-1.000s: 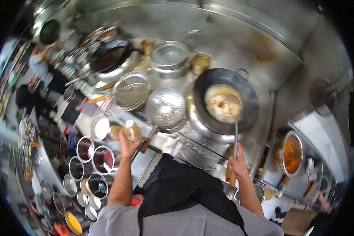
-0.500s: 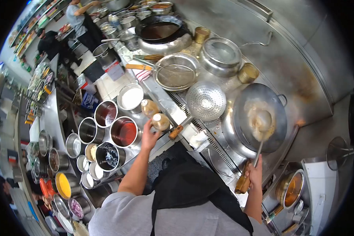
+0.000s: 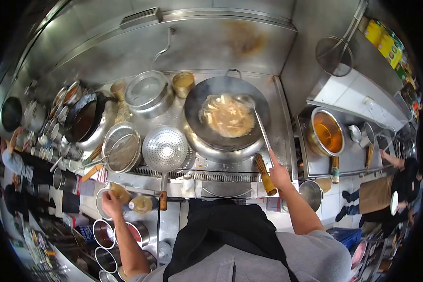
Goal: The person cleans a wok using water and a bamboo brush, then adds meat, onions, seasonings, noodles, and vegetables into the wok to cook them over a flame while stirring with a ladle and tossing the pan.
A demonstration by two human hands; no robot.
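inside round wok (image 3: 257, 128): lumpy food (image 3: 226, 117), ladle bowl (image 3: 245, 99)

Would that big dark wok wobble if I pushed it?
The wok might rock, since its sides curve and it sits on a round metal base. It looks like metal, so it's probably stiff and heavy. The wet food inside would likely slosh.

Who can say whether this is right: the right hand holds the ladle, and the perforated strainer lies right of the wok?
Not quite: the head view shows the perforated strainer left of the wok. The right hand does hold the ladle.
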